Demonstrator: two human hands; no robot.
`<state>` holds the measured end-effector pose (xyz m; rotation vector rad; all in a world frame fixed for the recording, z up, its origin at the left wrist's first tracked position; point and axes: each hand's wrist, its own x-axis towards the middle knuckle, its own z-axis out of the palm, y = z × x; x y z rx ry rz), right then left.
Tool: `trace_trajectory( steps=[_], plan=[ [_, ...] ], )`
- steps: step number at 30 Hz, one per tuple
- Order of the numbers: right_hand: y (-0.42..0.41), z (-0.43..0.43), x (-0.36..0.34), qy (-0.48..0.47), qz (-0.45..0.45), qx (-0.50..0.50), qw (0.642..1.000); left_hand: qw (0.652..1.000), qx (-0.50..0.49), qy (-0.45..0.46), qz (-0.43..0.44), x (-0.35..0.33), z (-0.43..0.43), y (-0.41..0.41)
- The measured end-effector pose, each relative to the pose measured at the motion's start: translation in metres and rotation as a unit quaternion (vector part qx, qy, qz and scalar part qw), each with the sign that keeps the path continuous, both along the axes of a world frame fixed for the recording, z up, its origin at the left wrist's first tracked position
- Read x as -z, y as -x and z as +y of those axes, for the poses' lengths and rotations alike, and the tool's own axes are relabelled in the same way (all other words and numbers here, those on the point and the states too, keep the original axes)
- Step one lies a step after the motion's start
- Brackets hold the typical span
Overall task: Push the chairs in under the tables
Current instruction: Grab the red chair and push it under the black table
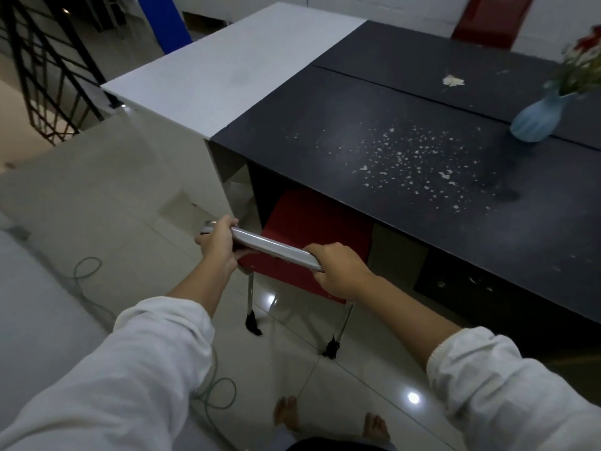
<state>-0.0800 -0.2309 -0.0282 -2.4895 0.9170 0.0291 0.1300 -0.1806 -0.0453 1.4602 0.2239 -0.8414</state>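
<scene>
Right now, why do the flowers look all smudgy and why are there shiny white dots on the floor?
In the head view, the flowers and vase sit at the frame's edge and are smeared, probably by motion blur; the wide lens also bends the table edges. The white dots are glare from lights bouncing off glossy floor tiles. The room is dim overall, while the hands on the chair look sharp.

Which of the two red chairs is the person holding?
The near red chair, gripped at its metal top rail by both hands; the other red chair stands untouched across the black table.
</scene>
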Motion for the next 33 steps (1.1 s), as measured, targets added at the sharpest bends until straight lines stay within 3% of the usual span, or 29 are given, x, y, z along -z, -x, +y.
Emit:
trace_trajectory(
  steps=[13, 33],
  plan=[
    [0.039, -0.051, 0.006, 0.029, -0.021, 0.137, 0.990, 0.991, 0.135, 0.019, -0.001, -0.003, -0.100, 0.033],
    [0.051, -0.111, 0.016, 0.108, -0.082, 0.129, 0.982, 0.980, 0.199, -0.008, -0.006, 0.002, -0.166, 0.034]
  ],
)
